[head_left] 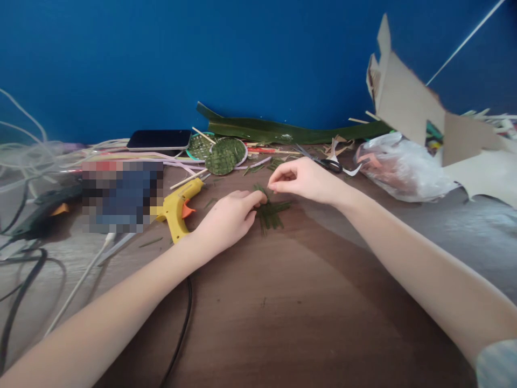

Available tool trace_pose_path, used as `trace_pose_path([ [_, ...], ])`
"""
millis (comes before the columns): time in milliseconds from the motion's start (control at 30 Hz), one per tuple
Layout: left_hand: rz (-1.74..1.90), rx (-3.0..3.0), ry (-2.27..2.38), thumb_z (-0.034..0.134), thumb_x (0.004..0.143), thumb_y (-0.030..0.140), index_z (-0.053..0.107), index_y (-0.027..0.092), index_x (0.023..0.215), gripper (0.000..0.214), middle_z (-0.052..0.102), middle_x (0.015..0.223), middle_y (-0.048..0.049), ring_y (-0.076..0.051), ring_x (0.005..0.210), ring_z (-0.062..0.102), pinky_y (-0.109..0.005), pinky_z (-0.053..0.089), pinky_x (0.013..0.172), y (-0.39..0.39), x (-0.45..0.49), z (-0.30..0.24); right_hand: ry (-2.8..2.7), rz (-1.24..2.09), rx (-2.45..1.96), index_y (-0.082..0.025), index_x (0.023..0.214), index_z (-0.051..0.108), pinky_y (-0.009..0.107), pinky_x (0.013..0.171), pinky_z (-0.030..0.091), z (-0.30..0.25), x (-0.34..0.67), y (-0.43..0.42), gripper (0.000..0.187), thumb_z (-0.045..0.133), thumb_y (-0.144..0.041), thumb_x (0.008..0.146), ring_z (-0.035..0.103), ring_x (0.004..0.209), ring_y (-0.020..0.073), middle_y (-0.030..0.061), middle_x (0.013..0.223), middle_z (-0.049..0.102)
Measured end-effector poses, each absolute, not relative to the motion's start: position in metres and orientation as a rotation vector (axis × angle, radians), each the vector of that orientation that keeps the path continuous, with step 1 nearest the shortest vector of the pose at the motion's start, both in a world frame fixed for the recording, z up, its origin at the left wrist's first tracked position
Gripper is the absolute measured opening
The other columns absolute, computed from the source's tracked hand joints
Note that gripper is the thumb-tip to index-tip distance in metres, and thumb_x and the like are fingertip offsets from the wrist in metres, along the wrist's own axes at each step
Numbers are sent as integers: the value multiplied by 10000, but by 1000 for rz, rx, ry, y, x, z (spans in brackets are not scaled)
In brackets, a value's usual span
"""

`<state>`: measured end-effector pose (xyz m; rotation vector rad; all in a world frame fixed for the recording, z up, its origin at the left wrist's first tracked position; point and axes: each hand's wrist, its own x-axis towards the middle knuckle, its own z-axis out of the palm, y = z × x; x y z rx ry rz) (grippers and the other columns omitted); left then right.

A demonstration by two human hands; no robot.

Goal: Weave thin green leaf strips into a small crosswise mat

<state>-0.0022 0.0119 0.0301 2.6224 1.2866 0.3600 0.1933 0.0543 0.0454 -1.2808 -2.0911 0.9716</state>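
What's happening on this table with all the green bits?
A person is working with bare hands on a small crossed patch of green leaf strips lying on the wooden table. The left hand rests its fingertips on the strips, while the right hand pinches one at the patch's upper edge. A yellow glue gun lies beside the left hand, untouched. Behind are woven green discs, scissors and long leaves along the blue wall.

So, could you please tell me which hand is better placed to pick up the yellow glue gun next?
Left, probably. The left hand rests on the green leaf strips right beside the glue gun, while the right hand pinches a strip on the far side.
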Motion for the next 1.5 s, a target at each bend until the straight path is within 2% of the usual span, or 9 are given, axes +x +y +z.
trace_pose_path([
  [200, 204, 2819, 1259, 380, 870, 131, 544, 186, 1209, 381, 615, 1025, -101, -245, 942, 573, -395, 481, 834, 10, 0, 26, -2085, 940, -1102, -169, 775, 683, 257, 653, 433, 46, 182, 45, 148, 582, -277, 765, 587, 691, 125, 16, 765, 686],
  [333, 188, 2802, 1298, 408, 853, 123, 582, 131, 1115, 315, 626, 1003, -115, -244, 938, 575, -387, 483, 837, 11, 2, 25, -2126, 904, -1085, -181, 790, 686, 267, 670, 427, 46, 176, 40, 159, 569, -288, 778, 584, 702, 134, 13, 782, 688],
  [467, 250, 2737, 1305, 429, 845, 134, 617, 141, 1007, 248, 638, 919, -93, -228, 897, 595, -360, 496, 797, 13, 0, 27, -2075, 912, -1069, -191, 950, 665, 299, 760, 437, 39, 175, 46, 224, 490, -260, 829, 599, 805, 155, 32, 888, 687],
  [567, 278, 2676, 1319, 435, 834, 132, 632, 166, 1006, 263, 645, 887, -73, -216, 883, 602, -354, 496, 803, 14, -2, 29, -2137, 631, -1166, -186, 889, 661, 355, 876, 397, 29, 175, 53, 177, 517, -204, 788, 547, 938, 197, 53, 960, 650],
  [633, 302, 2644, 1319, 437, 830, 139, 635, 176, 1020, 277, 649, 911, -67, -208, 897, 604, -353, 490, 829, 14, -3, 30, -2240, 501, -1256, -209, 929, 654, 412, 933, 356, 23, 174, 55, 203, 542, -201, 759, 471, 1055, 250, 66, 1038, 609],
  [833, 317, 2597, 1320, 431, 825, 137, 628, 162, 1022, 280, 661, 943, -70, -212, 910, 606, -351, 480, 836, 17, -5, 30, -2386, 488, -1368, -252, 1083, 604, 452, 962, 313, 18, 171, 52, 301, 537, -272, 790, 373, 1159, 290, 68, 1235, 517],
  [1000, 359, 2561, 1308, 428, 809, 120, 612, 167, 972, 250, 669, 955, -58, -203, 915, 613, -332, 475, 840, 15, -4, 33, -2418, 533, -1369, -238, 1094, 581, 458, 971, 299, 17, 171, 52, 309, 541, -307, 796, 343, 1197, 298, 83, 1269, 496],
  [1233, 381, 2433, 1374, 431, 789, 130, 543, 186, 919, 181, 673, 847, -29, -194, 799, 647, -316, 489, 730, 14, -2, 36, -2415, 549, -1374, -236, 1061, 547, 457, 956, 301, 14, 171, 54, 304, 548, -272, 759, 342, 1201, 296, 79, 1286, 484],
  [1500, 409, 2369, 1403, 442, 773, 127, 504, 200, 880, 144, 669, 786, -6, -190, 752, 654, -294, 477, 681, 15, -3, 37, -2382, 578, -1408, -223, 1061, 512, 458, 964, 297, 16, 172, 53, 329, 549, -243, 735, 348, 1211, 293, 81, 1320, 461],
])
